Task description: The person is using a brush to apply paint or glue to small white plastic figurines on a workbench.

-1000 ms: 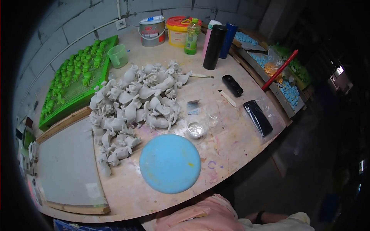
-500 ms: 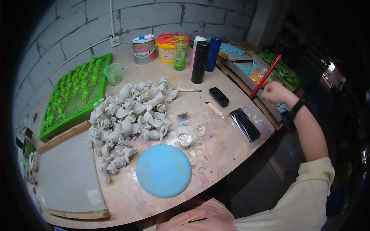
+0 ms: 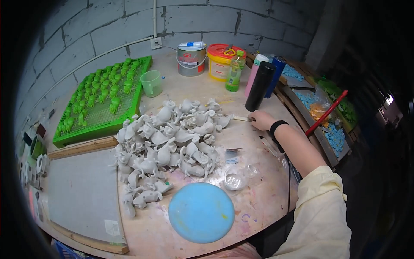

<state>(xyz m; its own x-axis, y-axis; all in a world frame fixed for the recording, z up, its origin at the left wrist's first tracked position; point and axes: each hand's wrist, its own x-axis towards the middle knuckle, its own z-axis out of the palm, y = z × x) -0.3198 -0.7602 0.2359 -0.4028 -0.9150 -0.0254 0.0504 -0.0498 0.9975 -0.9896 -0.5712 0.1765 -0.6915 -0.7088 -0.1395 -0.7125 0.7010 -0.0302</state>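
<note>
My right hand (image 3: 262, 120) reaches across the table, fingers closed at the right end of a thin pale stick-like tool (image 3: 241, 118). The tool lies beside a heap of grey-white unpainted figurines (image 3: 166, 138), some with curled tails. A black bottle (image 3: 261, 86) stands just beyond the hand. Below the wrist, a second pale tool (image 3: 271, 147) shows in part; my forearm hides most of what lies there. Nearer me sit a round blue disc (image 3: 201, 212) and a small clear cup (image 3: 234, 181). My left hand is out of view.
A green rack (image 3: 101, 93) of green pieces stands at the left, behind a wood-edged grey board (image 3: 84, 194). A metal can (image 3: 190, 62), a red-lidded bucket (image 3: 220, 69) and bottles line the back. A red pole (image 3: 326, 113) slants beside trays of blue pieces (image 3: 335, 137).
My right hand has moved left from near the red pole to the end of the thin tool. The view has shifted, so the tabletop things appear farther right.
</note>
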